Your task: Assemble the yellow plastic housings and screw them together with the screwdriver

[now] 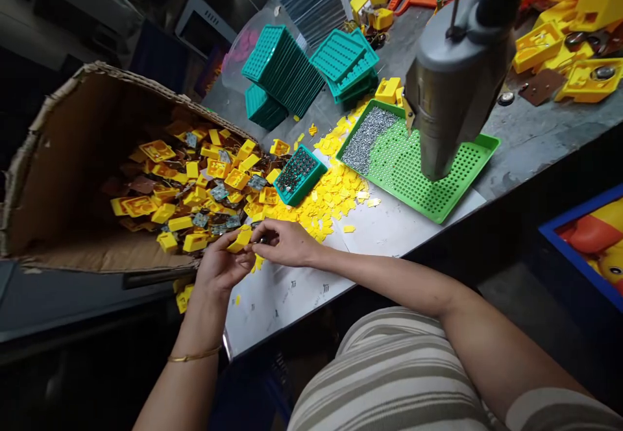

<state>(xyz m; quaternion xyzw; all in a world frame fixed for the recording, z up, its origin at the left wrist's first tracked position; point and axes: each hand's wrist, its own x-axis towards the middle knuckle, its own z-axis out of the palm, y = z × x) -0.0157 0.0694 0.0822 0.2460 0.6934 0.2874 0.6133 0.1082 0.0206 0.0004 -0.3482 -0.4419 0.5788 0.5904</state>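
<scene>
Clock read from the yellow piece [240,239], 12 at top of view. Lies just left of and below centre, near the box mouth, raised above the bench [272,307] in the left hand [226,262]. Gripped narrowly there, between thumb and fingers. Long axis slanting, roughly 8 to 2 o'clock; upper end pointing toward 2, beside the right fingertips. Cannot tell which end is the front; partly covered by fingers. At 3 o'clock, the right hand [287,243], fingers curled in a narrow pinch on a small dark part [263,239], shiny, mostly hidden. Cannot tell whether touching the yellow piece. At 10 o'clock, a cardboard box [53,132] on its side, open toward the hands, with a heap of yellow housings [199,187] inside and at its mouth. Toward 1 to 2 o'clock, a teal tray [312,185] of dark round parts, long axis also slanting up to the right, set among loose flat yellow pieces [341,191]. Farther out at 2, a perforated green tray [433,209], silver screws [367,139] bunched at its left end, grey tool head [445,93] above. Near 1, stacked teal trays [287,71].
</scene>
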